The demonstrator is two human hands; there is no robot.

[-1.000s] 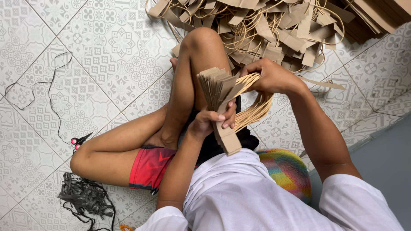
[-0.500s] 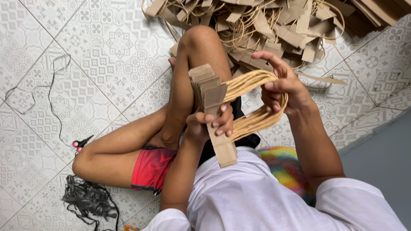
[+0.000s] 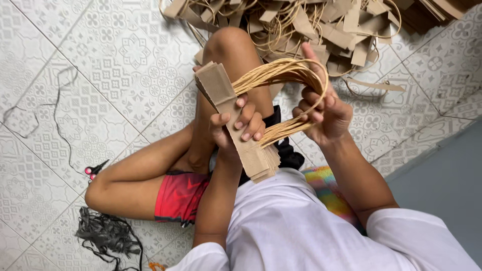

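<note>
I sit on a tiled floor with one knee up. My left hand (image 3: 235, 126) grips the middle of a stack of brown paper strips (image 3: 217, 88) that carry tan twisted-cord loops (image 3: 281, 75). My right hand (image 3: 321, 111) is hooked through those cord loops from the right, fingers curled around them, index finger raised. The stack runs diagonally from upper left to lower right, above my lap.
A large pile of the same brown strips with cord handles (image 3: 321, 22) lies on the floor beyond my knee. Red-handled scissors (image 3: 93, 169) lie at the left by my thigh. A bundle of black string (image 3: 108, 233) lies lower left. A loose black cord (image 3: 55, 115) trails left.
The stack has been squared up and turned flat-face toward me. My right hand has slid along the cord loops to gather them together on the right.
</note>
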